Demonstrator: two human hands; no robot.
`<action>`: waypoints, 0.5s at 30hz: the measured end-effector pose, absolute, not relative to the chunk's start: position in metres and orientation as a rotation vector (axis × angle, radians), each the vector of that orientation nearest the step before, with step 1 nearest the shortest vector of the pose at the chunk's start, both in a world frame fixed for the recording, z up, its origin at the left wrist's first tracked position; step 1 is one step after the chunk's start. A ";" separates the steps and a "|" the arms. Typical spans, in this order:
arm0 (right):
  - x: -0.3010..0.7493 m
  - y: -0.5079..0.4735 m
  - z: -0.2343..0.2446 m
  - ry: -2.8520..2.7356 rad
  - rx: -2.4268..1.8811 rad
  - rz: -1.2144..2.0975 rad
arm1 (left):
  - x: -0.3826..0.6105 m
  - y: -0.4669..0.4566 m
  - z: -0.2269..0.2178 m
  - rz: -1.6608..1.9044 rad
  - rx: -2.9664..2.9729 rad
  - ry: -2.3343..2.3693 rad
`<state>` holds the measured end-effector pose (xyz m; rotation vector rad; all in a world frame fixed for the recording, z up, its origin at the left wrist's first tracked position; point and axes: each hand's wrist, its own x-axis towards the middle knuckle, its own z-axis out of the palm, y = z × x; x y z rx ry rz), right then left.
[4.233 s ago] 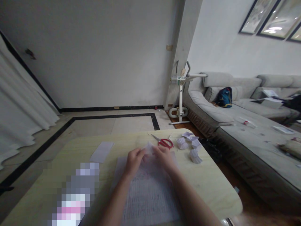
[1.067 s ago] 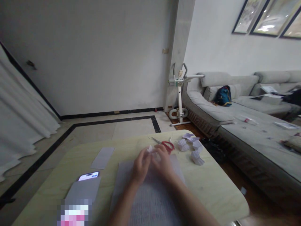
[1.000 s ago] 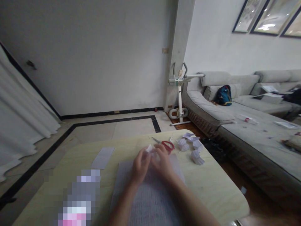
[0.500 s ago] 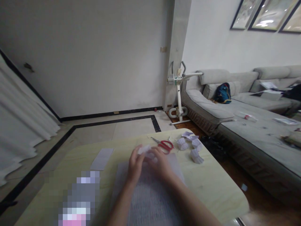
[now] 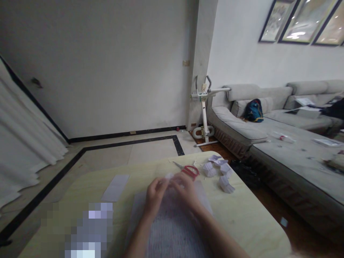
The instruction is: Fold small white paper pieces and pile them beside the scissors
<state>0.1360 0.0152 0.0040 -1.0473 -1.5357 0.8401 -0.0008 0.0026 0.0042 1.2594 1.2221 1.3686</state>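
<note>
Over a large printed sheet [image 5: 174,229] on the table, both of my hands come together around a small piece of white paper [image 5: 169,176]. My left hand [image 5: 156,193] pinches it from the left, and my right hand [image 5: 185,188] grips it from the right, its fingers somewhat blurred. Most of the paper is hidden by the fingers. Just beyond my right hand lie red-handled scissors [image 5: 190,172], blades pointing left. Several crumpled or folded paper pieces [image 5: 210,169] sit to the right of the scissors.
A flat white paper strip [image 5: 115,188] lies on the pale table [image 5: 242,222], left of the sheet. A pixelated patch covers the table's near left. Beyond the right edge stand a grey sofa [image 5: 295,157] with a blue backpack [image 5: 254,111] and a white exercise machine [image 5: 204,114].
The view has tilted up slightly, so everything sits lower in the picture. Both hands stay together on the small paper, with the fingers shifted a little around it.
</note>
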 end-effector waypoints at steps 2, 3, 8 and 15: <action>0.136 0.016 0.005 -1.517 -1.029 0.919 | -0.002 0.004 0.002 1.379 1.264 1.212; 0.136 0.016 0.006 -1.507 -1.012 0.970 | -0.003 0.004 0.001 1.384 1.254 1.208; 0.138 0.017 0.009 -1.466 -0.950 1.066 | -0.005 0.006 -0.005 1.398 1.167 1.175; 0.136 0.018 0.002 -1.359 -1.028 1.059 | -0.002 0.007 -0.005 1.452 1.084 1.181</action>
